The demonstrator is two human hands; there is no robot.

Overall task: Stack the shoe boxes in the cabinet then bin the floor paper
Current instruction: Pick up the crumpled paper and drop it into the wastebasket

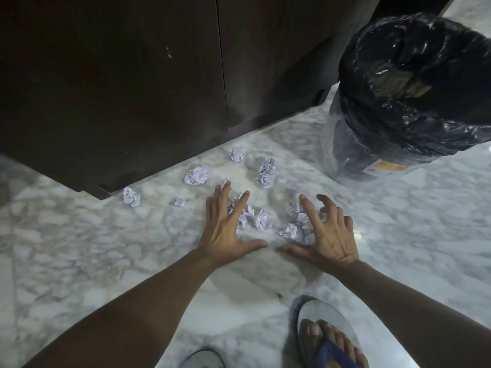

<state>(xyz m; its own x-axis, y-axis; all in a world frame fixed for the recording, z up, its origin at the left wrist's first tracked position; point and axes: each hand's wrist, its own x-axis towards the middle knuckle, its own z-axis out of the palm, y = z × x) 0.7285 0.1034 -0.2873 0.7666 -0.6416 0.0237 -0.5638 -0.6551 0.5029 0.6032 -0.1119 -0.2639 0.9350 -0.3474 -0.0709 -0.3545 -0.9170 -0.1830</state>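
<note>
Paper balls (261, 219) — crumpled, white, inked — scattered on marble floor (79, 235).

marble floor (79, 248), blue flip-flop (329, 341), grey sandal (203, 359)

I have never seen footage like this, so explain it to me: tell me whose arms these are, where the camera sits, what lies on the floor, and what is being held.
There is no machine here. A person wears one wide-angle camera on the head, looking down at their own two bare arms.

The left hand and the right hand reach down with fingers spread over crumpled white paper balls scattered on the grey-veined white marble floor. Neither hand grips anything yet.

Behind the paper stands a dark brown wooden cabinet with its doors closed. To the right stands a round bin lined with a black plastic bag. At the bottom you see the person's foot in a blue-strapped flip-flop.
</note>
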